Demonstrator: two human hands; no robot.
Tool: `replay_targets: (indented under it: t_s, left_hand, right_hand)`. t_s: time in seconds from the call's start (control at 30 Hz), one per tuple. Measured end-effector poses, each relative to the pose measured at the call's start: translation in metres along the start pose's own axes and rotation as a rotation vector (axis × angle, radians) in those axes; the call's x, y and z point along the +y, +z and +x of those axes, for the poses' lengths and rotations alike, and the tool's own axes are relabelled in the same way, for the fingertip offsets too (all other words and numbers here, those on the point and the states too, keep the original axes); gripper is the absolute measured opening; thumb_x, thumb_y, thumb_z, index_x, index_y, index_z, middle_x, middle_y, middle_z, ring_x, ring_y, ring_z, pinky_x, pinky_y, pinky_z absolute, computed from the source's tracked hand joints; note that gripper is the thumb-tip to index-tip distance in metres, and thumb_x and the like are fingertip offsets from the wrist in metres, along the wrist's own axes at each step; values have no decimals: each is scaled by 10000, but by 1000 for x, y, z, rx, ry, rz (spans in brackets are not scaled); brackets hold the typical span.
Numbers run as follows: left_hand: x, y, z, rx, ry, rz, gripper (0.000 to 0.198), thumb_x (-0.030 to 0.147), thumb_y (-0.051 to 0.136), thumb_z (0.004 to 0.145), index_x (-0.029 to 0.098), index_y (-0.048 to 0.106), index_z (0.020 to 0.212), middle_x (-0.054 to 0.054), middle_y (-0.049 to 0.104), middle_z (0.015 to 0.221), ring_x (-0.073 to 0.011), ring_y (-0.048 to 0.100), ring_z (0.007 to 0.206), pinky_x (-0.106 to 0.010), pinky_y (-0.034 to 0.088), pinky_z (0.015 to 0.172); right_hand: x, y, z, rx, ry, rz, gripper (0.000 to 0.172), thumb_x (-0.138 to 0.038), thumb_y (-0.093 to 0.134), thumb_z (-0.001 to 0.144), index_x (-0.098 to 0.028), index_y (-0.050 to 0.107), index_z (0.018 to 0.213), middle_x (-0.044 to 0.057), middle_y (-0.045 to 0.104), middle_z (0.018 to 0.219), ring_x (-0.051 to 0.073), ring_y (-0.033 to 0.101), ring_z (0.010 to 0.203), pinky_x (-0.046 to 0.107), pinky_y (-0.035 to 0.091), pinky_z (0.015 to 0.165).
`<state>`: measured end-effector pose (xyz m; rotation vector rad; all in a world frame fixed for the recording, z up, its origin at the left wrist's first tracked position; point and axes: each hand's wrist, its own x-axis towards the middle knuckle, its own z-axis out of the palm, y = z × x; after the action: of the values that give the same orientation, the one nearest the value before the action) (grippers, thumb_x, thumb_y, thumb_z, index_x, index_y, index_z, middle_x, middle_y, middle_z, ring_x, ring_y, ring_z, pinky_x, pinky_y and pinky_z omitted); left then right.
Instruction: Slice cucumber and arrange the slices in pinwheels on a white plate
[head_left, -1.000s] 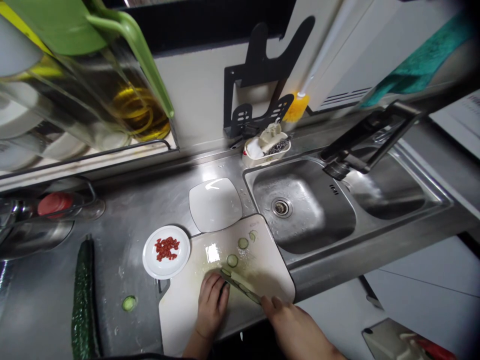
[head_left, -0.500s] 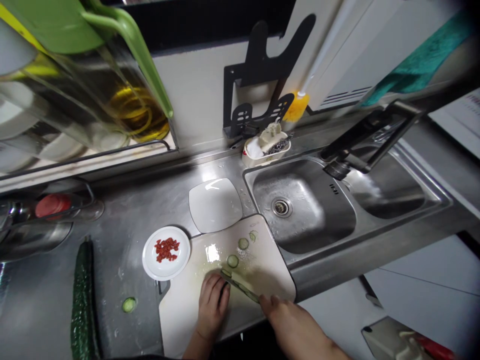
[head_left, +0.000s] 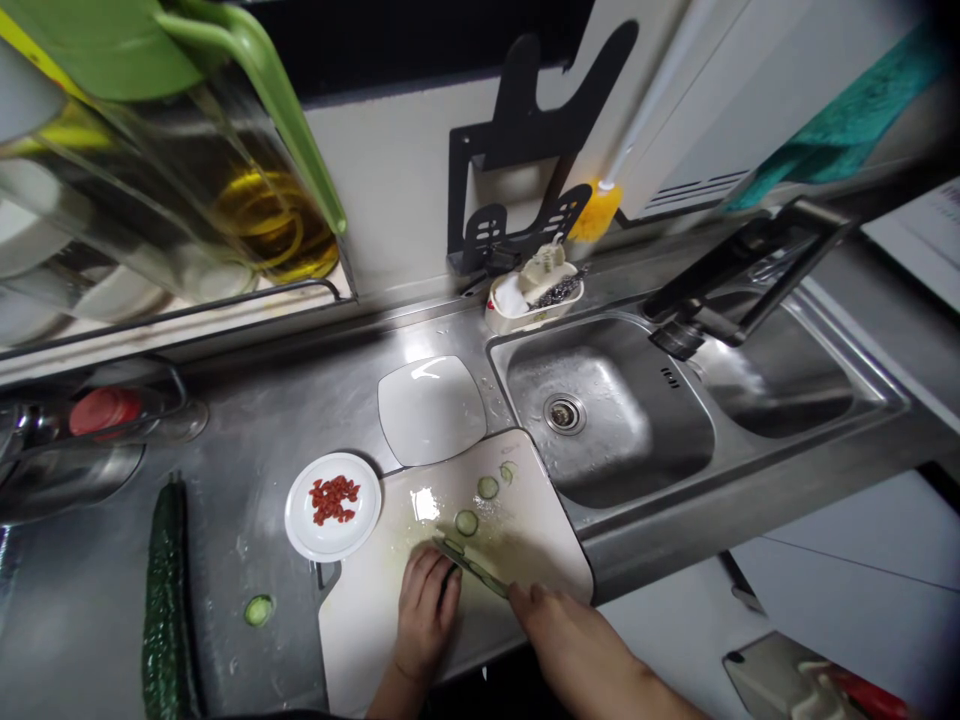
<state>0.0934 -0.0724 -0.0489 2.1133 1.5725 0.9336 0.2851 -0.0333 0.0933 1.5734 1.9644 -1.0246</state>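
On the white cutting board (head_left: 360, 620), my left hand (head_left: 429, 597) curls its fingers over a piece of cucumber, mostly hidden, with only a dark bit showing between thumb and fingers. My right hand (head_left: 551, 620) grips a knife (head_left: 474, 571) by its handle, which the fingers cover. The blade slants beside my left fingertips, with pale green slices along it. Two cucumber slices, one nearer (head_left: 466, 522) and one farther (head_left: 487, 487), lie flat beyond the blade. A thin cucumber scrap (head_left: 508, 471) rests close to the board's sink-side edge.
A round white plate (head_left: 298, 510) of small red pieces stands left of the board. Behind is a square white plate (head_left: 431, 410). A whole cucumber (head_left: 163, 600) and a cucumber slice (head_left: 258, 610) lie on the steel counter. The sink (head_left: 600, 420) with its faucet (head_left: 679, 335) is at right.
My right hand and the knife have shifted slightly left and away from me, so the blade tip reaches farther past my left fingertips. My left hand stays in place.
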Motion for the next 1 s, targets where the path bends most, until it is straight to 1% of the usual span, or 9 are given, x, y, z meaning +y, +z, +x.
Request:
replay_targets:
  t_s: [0.2, 0.3, 0.53, 0.7, 0.8, 0.93, 1.0]
  left_hand:
    - [2, -1, 3, 12, 3, 1, 197, 144, 525, 866, 162, 614, 1040, -93, 670, 1029, -212, 602, 1067, -420, 514, 945]
    - [2, -1, 3, 2, 11, -2, 194, 137, 518, 869, 162, 612, 1037, -87, 673, 1025, -206, 602, 1061, -419, 504, 961]
    - [2, -1, 3, -9, 28, -3, 210, 123, 516, 867, 158, 604, 1056, -84, 677, 1016, -199, 598, 1055, -401, 509, 948]
    - [2, -2, 2, -16, 15, 0, 225, 127, 512, 872, 171, 594, 1077, -81, 673, 1031, -205, 602, 1055, -416, 511, 944]
    - [2, -2, 3, -16, 18, 3, 225, 129, 512, 874, 171, 591, 1081, -82, 674, 1022, -206, 607, 1047, -422, 514, 941]
    - [4, -3, 5, -16, 20, -3, 229, 138, 509, 878, 174, 595, 1087, -84, 677, 1017, -208, 616, 1033, -425, 519, 934]
    - [5, -4, 6, -18, 18, -9, 227, 140, 510, 877, 176, 599, 1083, -85, 678, 1026, -208, 616, 1033, -425, 517, 936]
  right_hand:
    - [-5, -1, 5, -34, 15, -26, 463, 60, 325, 799, -168, 629, 1063, 87, 700, 899, 194, 673, 785, 231, 468, 625]
    - [-8, -4, 9, -49, 20, -9, 439, 54, 337, 813, -165, 629, 1057, 88, 695, 897, 202, 671, 783, 239, 473, 626]
    - [-9, 2, 15, -49, -11, -50, 472, 59, 285, 800, -158, 616, 1058, 91, 692, 912, 192, 665, 790, 240, 479, 629]
    - [-10, 4, 19, -2, -3, -26, 457, 50, 296, 797, -152, 627, 1039, 92, 694, 885, 194, 663, 766, 250, 482, 638]
    - [-10, 5, 24, -8, -15, -31, 455, 57, 305, 790, -142, 630, 1037, 97, 690, 883, 207, 657, 783, 273, 479, 665]
    - [-6, 14, 30, 23, -34, 20, 432, 59, 306, 770, -135, 635, 973, 99, 680, 859, 203, 643, 775, 277, 460, 679]
    - [-3, 19, 32, 35, -43, 42, 439, 56, 305, 764, -136, 629, 989, 101, 682, 883, 195, 640, 779, 272, 452, 686]
